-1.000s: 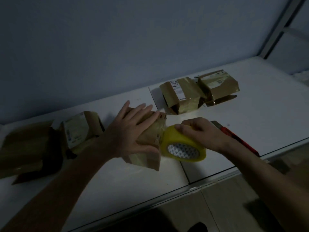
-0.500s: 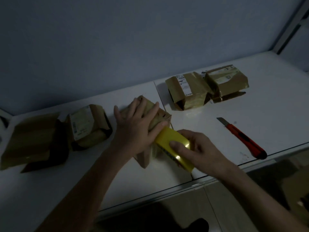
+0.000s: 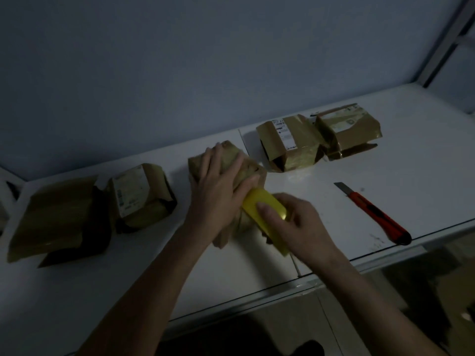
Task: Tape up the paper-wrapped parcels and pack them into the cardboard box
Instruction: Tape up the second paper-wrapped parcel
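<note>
A brown paper-wrapped parcel (image 3: 246, 168) lies in the middle of the white table (image 3: 424, 176). My left hand (image 3: 218, 191) presses flat on top of it, fingers straight. My right hand (image 3: 295, 227) grips a yellow roll of tape (image 3: 262, 206) held edge-on against the parcel's right side. Two more wrapped parcels with white labels sit behind: one (image 3: 290, 142) in the middle right, another (image 3: 349, 132) beside it. A labelled parcel (image 3: 141, 196) and a loosely opened brown wrap (image 3: 59, 217) lie at the left. No cardboard box shows.
A red utility knife (image 3: 372, 214) with its blade out lies on the table to the right, near the front edge. A blue-grey wall stands close behind the table. A metal frame (image 3: 447, 42) rises at the far right. Dark floor lies below the front edge.
The tape roll turned from showing its open core to edge-on and moved along the parcel's right side toward me. The parcel rotated under my left hand. The camera shifted, bringing the knife fully into view.
</note>
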